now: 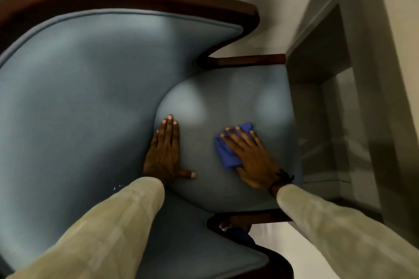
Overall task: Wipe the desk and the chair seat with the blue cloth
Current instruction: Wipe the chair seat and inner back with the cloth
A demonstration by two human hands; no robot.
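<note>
Cloth [227, 154]: under right grip [248, 157], fingers flat, spread, pressing it on seat [226, 97] centre. Left grip [164, 154]: flat, fingers straight, at seat's back edge.

I have only 1 view: the wide-angle camera on my head, facing forward and steeply down, close above the chair seat [226, 102].

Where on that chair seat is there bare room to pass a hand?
The seat is bare from the left hand and right hand up to the wooden armrest, and in a strip between them. Crowded where the cloth lies.
</note>
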